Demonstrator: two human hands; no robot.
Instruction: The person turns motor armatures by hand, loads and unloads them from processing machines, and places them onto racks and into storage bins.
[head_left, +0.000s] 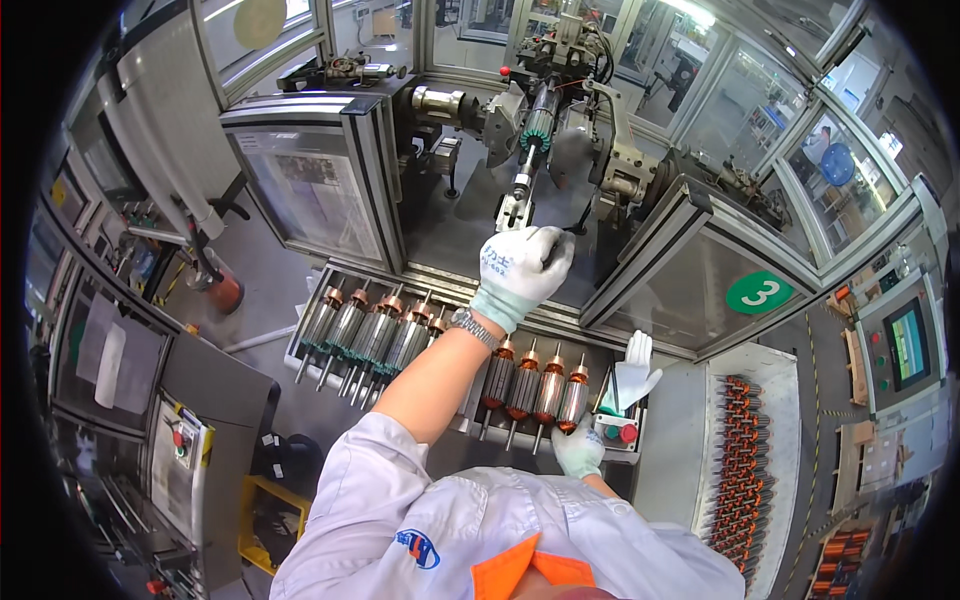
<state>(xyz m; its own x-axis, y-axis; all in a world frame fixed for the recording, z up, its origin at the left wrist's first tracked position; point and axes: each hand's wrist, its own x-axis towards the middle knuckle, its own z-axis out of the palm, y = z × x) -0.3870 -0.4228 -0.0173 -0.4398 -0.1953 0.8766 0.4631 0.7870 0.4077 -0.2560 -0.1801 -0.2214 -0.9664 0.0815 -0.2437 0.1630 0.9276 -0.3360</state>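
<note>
Overhead: a person in a pale work jacket stands at a glass-walled winding machine [560, 120].
Left hand [522, 268]: gloved, at twelve o'clock, closed in a fist on the shaft end of a motor armature [527, 165] seated in the machine.
Right hand [580, 450]: gloved, at five o'clock, resting by a red button [627, 433]; whether it grips anything I cannot tell.
Tray [300, 345]: rows of copper-wound armatures [375, 335], at center.
Handling: likely heavy and rigid for its size; the steel shaft is the safe hold, the copper windings look easy to damage.
Hidden: the fist covers the shaft tip; a spare white glove [635, 375] blocks the tray's right end; the rack [740, 470] at four o'clock blurs toward the rim.
</note>
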